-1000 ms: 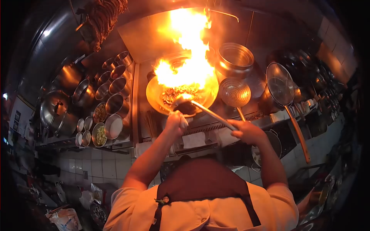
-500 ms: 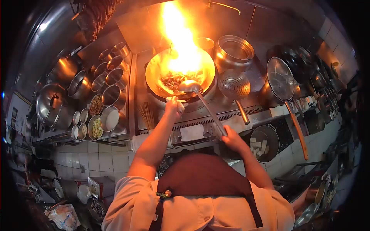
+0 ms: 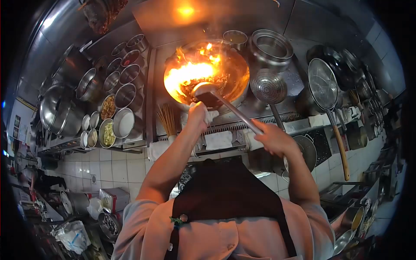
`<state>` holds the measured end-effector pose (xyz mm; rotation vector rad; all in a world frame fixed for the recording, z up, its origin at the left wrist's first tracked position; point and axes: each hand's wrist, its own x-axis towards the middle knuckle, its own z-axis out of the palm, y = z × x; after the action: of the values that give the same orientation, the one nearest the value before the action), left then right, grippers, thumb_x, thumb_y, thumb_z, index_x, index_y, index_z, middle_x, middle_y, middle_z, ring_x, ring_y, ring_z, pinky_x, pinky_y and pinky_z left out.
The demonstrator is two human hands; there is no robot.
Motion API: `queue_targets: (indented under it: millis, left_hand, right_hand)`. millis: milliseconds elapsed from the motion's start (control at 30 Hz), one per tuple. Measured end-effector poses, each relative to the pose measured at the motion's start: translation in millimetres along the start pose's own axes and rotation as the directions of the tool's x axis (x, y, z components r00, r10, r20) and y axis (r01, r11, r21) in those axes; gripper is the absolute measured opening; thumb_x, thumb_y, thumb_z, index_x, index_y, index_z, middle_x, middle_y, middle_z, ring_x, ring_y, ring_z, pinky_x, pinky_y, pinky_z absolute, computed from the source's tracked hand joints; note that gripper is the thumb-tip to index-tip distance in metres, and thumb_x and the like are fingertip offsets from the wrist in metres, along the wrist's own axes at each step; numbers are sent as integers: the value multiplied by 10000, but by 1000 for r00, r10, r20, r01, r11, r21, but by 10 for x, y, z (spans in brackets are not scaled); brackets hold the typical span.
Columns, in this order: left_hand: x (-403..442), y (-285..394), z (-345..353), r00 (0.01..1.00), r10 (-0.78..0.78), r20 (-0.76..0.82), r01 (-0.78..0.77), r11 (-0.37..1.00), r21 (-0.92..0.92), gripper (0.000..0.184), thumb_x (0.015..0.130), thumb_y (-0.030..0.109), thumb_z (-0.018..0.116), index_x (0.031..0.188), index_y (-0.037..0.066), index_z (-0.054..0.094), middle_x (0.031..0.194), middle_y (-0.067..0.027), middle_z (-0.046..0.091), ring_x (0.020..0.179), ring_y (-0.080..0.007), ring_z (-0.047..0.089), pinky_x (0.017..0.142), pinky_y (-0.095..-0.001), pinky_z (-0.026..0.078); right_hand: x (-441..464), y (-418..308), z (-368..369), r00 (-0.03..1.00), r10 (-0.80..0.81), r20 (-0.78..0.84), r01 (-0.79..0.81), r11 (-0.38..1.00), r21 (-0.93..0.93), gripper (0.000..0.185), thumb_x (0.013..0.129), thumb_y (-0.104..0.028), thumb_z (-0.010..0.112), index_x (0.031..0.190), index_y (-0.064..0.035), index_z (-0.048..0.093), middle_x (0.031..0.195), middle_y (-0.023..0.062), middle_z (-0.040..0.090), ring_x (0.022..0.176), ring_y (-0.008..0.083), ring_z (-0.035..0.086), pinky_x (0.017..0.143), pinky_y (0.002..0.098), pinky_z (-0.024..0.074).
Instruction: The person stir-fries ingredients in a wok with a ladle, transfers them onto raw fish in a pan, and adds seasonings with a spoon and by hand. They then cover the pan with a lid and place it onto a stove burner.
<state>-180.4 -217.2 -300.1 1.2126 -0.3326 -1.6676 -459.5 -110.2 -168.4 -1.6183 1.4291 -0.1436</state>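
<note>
Wok [image 3: 238, 71], one, wide and metal, seated on the stove [image 3: 157, 93] straight ahead of the person. Contents: dark cooked pieces [image 3: 220, 81], too blurred to identify; bright flame [image 3: 190, 73] over the left and middle, smaller tongues at the far rim.

Left hand [image 3: 198, 115]: closed on a white cloth [image 3: 211, 116] at the wok's near rim; the exact finger grip cannot be told.

Right hand [image 3: 276, 139]: fingers wrapped round the handle end of a long metal ladle [image 3: 231, 106] — its bowl inside the wok, near side, by the food.

To the right of the wok: perforated skimmer [image 3: 268, 86], just beside it, handle toward the person; large round pot [image 3: 272, 48] behind the skimmer; smaller pot [image 3: 235, 39] beyond the wok's far rim; mesh strainer [image 3: 323, 82] farther right, wooden handle pointing down toward the near side.

To the left: bundle of thin sticks [image 3: 166, 120], upright, near the stove's front; side table [image 3: 139, 143] bearing metal containers in rows — one with diced pale-green pieces [image 3: 108, 135], one with brown bits [image 3: 108, 107], one with white contents [image 3: 124, 123].

Front ledge: folded white towel [image 3: 219, 140], between the forearms.
</note>
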Motion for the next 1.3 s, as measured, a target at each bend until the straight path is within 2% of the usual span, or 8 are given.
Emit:
queue_targets:
  millis: [100, 133, 300, 567, 667, 867, 967, 1300]
  left_hand:
    - [126, -171, -322, 987, 71, 142, -72, 997, 1, 218, 991, 156, 487, 1171, 40, 451, 1106, -167, 597, 812, -291, 689, 590, -379, 596]
    - [-124, -316, -283, 984, 141, 105, -135, 989, -63, 108, 992, 120, 475, 1070, 45, 471, 1013, -151, 605, 791, -276, 681, 602, -420, 616]
    - [-168, -876, -657, 940, 331, 82, -330, 944, -17, 48, 1017, 102, 472, 1037, 59, 480, 968, -147, 628, 795, -271, 680, 642, -501, 638]
    - [-469, 84, 131, 995, 55, -81, -63, 994, -93, 126, 1071, 153, 375, 1087, 44, 437, 583, 13, 378, 333, -148, 339, 638, -511, 634]
    - [-31, 35, -32, 999, 29, -32, -33, 991, -128, 284, 1061, 147, 387, 787, 93, 440, 508, -9, 362, 317, -152, 320, 644, -497, 632]
    - [-355, -643, -465, 990, 131, 47, -132, 991, 7, 80, 968, 51, 479, 1027, 46, 533, 994, -162, 623, 869, -269, 690, 714, -497, 626]
    - [-15, -768, -610, 943, 328, -57, -327, 944, 36, 68, 981, 71, 467, 963, 85, 531, 883, -95, 621, 738, -214, 658, 552, -383, 563]
    - [855, -17, -290, 996, -77, 55, 77, 997, -1, 217, 918, 188, 509, 997, -7, 457, 718, -207, 622, 431, -225, 539, 367, -358, 491]
  right_hand:
    - [636, 127, 167, 989, -52, -137, 74, 984, 161, 657, 963, -198, 549, 1584, -97, 359, 833, 104, 597, 491, 136, 507, 459, 353, 475]
    - [663, -3, 91, 996, -17, -83, 27, 992, 120, 651, 964, -194, 556, 1570, -55, 364, 977, 173, 675, 688, 252, 669, 647, 398, 561]
    - [562, 251, 171, 950, -205, -234, 204, 978, -29, 652, 956, -206, 593, 1531, 16, 381, 1323, 315, 604, 1249, 425, 588, 1053, 440, 455]
    - [-569, 390, -94, 977, -193, -86, 175, 967, -188, 643, 952, -237, 623, 1527, -29, 424, 1319, 298, 616, 1262, 421, 583, 1085, 441, 437]
    - [-221, 511, 29, 977, -181, -113, 162, 974, -156, 623, 963, -224, 611, 1534, -55, 428, 1290, 305, 625, 1215, 418, 604, 1059, 461, 442]
    - [713, 282, 109, 954, -149, -262, 167, 985, 48, 604, 953, -194, 600, 1507, -15, 439, 1266, 306, 638, 1134, 404, 650, 973, 433, 499]
    - [671, 472, 230, 916, -236, -326, 266, 962, 53, 603, 942, -178, 598, 1496, -3, 437, 1286, 303, 629, 1188, 403, 634, 1010, 427, 486]
    - [229, 1178, 1115, 952, -179, -249, 210, 972, 103, 602, 927, -126, 548, 1500, -41, 385, 1294, 298, 608, 1252, 446, 577, 1061, 465, 448]
